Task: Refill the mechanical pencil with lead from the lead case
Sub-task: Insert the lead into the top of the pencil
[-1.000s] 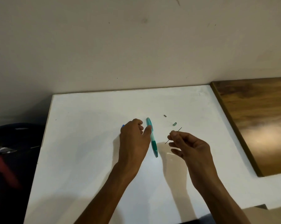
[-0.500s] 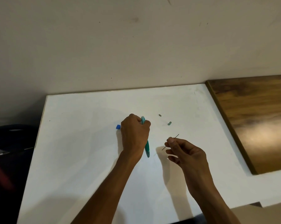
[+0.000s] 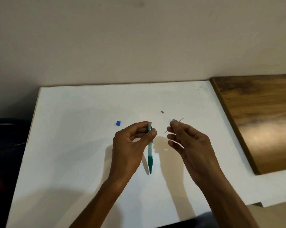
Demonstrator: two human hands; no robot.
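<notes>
My left hand [image 3: 132, 140] grips the upper end of a teal mechanical pencil [image 3: 150, 155], which hangs nearly upright above the white table [image 3: 83, 145] with its tip pointing down toward me. A little to the right, my right hand [image 3: 188, 142] pinches a thin dark lead [image 3: 180, 120] between thumb and forefinger; the lead slants up to the right. A small teal cap [image 3: 172, 120] lies on the table just behind those fingertips. A tiny grey piece [image 3: 162, 111] lies farther back. A small blue piece [image 3: 118, 123] lies left of my left hand.
A pale wall rises behind the table. A brown wooden board [image 3: 257, 120] adjoins the table's right edge. Dark objects [image 3: 5, 145] sit beyond the left edge.
My left hand has lifted the pencil off the table and turned it nearly upright. The right hand, still pinching the lead, has moved up near the teal cap. The blue piece is now uncovered.
</notes>
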